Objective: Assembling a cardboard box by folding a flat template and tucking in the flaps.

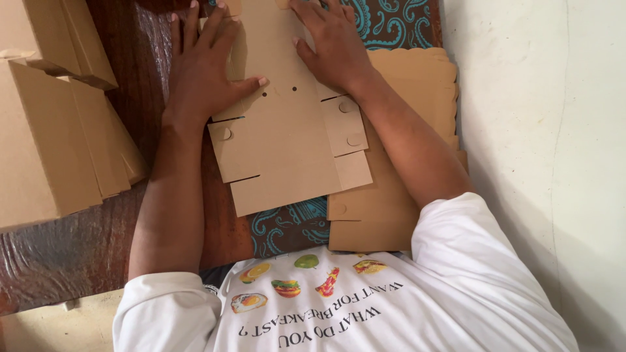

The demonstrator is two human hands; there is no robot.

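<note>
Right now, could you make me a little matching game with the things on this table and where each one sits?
Things:
1. flat cardboard sheet
2. folded boxes
3. stack of cardboard sheets
4. patterned cloth

Places:
A. by the white wall
B. under both hands
C. far left of the table
D. teal, beneath the cardboard

Pairs: 1-B, 2-C, 3-A, 4-D. The left hand and right hand press flat.

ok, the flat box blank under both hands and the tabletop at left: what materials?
Flat box blank: looks like brown kraft cardboard, matte, with die-cut slits, tabs and small holes. Tabletop: dark reddish wood by its grain, glossy with wrinkled glare, possibly a clear plastic cover. Left hand and right hand press the blank flat.
</note>
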